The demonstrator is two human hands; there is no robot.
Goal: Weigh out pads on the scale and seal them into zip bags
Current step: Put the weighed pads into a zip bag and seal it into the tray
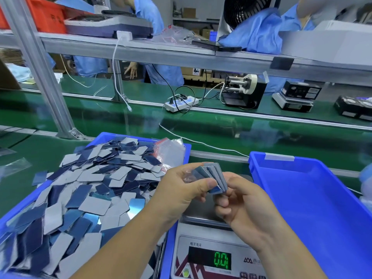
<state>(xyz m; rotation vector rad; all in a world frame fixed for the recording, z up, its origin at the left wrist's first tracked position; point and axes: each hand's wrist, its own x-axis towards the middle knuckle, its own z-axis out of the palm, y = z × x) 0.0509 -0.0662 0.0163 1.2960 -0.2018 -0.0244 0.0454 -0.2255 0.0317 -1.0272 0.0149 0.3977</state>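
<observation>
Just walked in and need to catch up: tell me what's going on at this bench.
A person is packing pads. Both hands hold a small fanned stack of pads above the scale: the left hand grips it, apparently with a clear bag, and the right hand pinches its lower edge. The scale's display reads about zero. A blue bin heaped with loose pads sits left; another blue bin sits right.

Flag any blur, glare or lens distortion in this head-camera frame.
Head view: wide-angle bending curves the grey metal shelf rail; the glossy green conveyor belt carries reflections; the blue-sleeved person at top right is motion-blurred; the green scale display stays legible; both hands are sharp.
</observation>
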